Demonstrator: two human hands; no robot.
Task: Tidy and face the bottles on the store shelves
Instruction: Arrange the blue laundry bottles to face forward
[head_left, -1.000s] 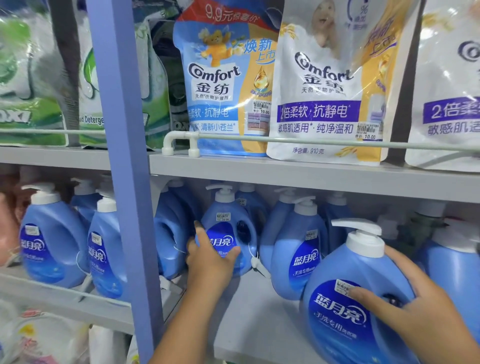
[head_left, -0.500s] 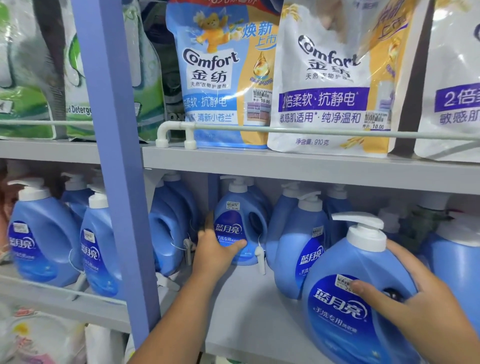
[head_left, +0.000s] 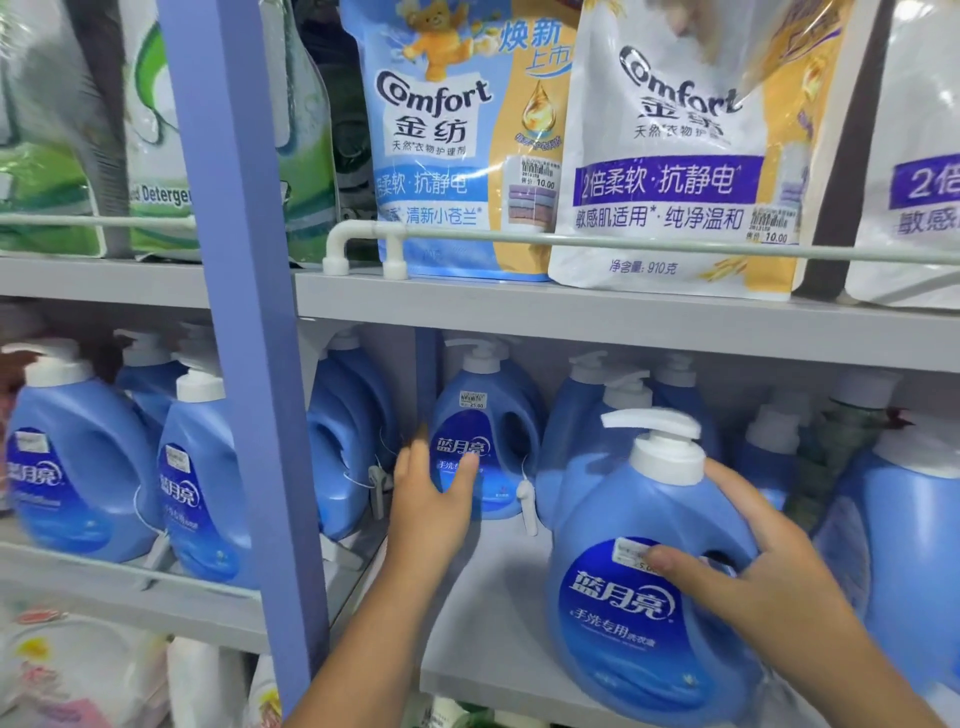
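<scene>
Blue pump bottles of laundry liquid fill the lower shelf (head_left: 493, 597). My left hand (head_left: 431, 499) is wrapped around the lower left side of a bottle at the back (head_left: 498, 431), whose label faces forward. My right hand (head_left: 769, 561) grips the handle side of a large blue bottle at the front (head_left: 634, 597), its white pump pointing left and its label facing me. More blue bottles (head_left: 592, 431) stand between and behind these two.
A blue upright post (head_left: 244, 364) splits the shelving. Left of it stand two more blue bottles (head_left: 78, 467). The upper shelf holds Comfort refill pouches (head_left: 457, 135) behind a white rail (head_left: 623, 241). Another blue bottle (head_left: 904, 545) crowds the right edge.
My left hand has pushed the back bottle further into the shelf and a little to the right. My right hand has drawn the front bottle slightly towards me.
</scene>
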